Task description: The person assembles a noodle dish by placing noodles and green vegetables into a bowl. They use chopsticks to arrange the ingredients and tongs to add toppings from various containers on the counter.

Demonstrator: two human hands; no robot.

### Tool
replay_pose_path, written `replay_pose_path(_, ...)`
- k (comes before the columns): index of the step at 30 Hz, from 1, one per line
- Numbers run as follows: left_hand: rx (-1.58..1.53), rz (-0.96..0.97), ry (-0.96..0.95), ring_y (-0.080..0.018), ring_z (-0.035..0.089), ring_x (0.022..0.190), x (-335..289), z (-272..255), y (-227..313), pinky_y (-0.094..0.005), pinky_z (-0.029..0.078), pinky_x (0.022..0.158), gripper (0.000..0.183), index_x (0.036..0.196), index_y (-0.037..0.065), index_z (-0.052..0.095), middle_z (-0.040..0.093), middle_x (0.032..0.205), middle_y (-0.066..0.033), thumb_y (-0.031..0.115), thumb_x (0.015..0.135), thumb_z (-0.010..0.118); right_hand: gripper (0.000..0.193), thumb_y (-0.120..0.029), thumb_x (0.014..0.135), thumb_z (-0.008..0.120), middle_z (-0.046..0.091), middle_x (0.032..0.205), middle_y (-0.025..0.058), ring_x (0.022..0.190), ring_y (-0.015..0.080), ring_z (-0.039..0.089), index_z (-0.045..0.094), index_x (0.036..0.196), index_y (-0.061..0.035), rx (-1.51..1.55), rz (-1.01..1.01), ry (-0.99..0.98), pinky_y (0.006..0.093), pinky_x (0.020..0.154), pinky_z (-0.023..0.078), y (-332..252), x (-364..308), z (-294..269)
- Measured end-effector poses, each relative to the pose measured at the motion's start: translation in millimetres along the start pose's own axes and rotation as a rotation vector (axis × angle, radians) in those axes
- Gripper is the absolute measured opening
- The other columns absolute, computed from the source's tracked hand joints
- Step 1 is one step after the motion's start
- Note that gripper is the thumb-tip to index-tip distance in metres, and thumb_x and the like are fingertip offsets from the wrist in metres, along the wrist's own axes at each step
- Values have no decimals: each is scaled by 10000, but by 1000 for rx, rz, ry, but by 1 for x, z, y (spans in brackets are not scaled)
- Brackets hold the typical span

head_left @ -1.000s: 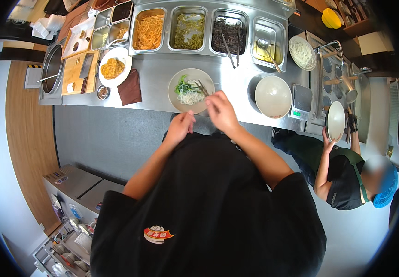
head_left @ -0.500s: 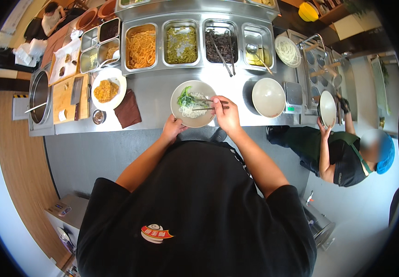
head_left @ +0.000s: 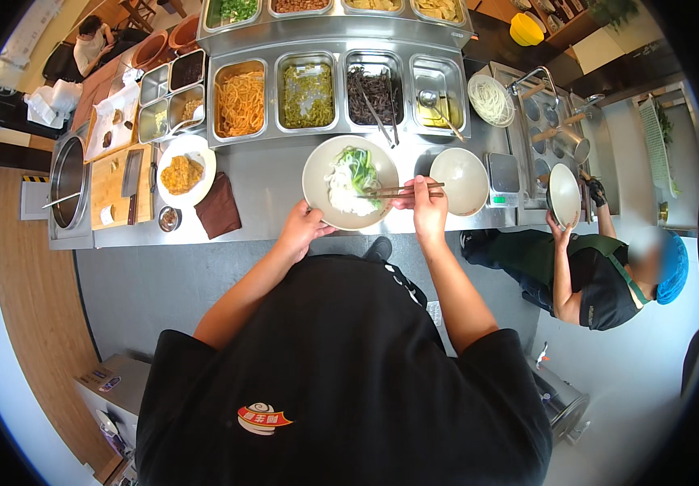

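1. Holding the bowl [head_left: 314, 182] by its near left rim in the left grip [head_left: 297, 232].
2. Pinching chopsticks [head_left: 383, 196] in the right grip [head_left: 428, 212], pointing tips into greens [head_left: 357, 166] and white noodles [head_left: 343, 195].
3. Supporting the bowl at the front edge of the counter [head_left: 264, 202], left of a second bowl [head_left: 458, 182].

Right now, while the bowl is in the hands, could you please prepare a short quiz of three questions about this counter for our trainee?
1. Which hand holds the chopsticks?
2. True or false: the left hand touches the bowl with greens.
3. Fill in: the knife lies on the wooden ______, at the left part of the counter.

Key:
1. The right hand.
2. True.
3. Cutting board.
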State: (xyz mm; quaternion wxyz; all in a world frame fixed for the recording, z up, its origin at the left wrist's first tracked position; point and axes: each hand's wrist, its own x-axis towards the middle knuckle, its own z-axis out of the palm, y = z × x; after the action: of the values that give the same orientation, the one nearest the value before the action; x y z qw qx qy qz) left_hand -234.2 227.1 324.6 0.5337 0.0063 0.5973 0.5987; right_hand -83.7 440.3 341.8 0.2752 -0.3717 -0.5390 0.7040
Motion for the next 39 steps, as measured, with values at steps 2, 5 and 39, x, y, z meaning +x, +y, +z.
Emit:
replay_pose_path(2,47,32,-16,-225,660,953,-2,-1,-1,-345,543,857,337,1261,32,481,643,1075,-116,110,935,452,316,-259,1011,480,626,723,111,584,196,644,586,917,24,30,-2,10,299,576,550,-6,2,-6)
replay_pose_path(5,62,41,-26,-226,664,937,-7,4,0,-347,543,857,329,1254,30,487,646,1062,-114,118,938,461,313,-253,1011,481,629,719,111,562,191,638,585,911,24,54,-18,18,293,559,549,-4,5,-7)
replay_pose_path(39,-14,99,-44,-202,636,960,-17,25,6,-377,542,866,313,1238,37,500,620,1118,-100,98,932,478,282,-244,1006,469,626,777,103,620,201,638,591,963,6,416,97,155,304,598,547,-3,-20,-37)
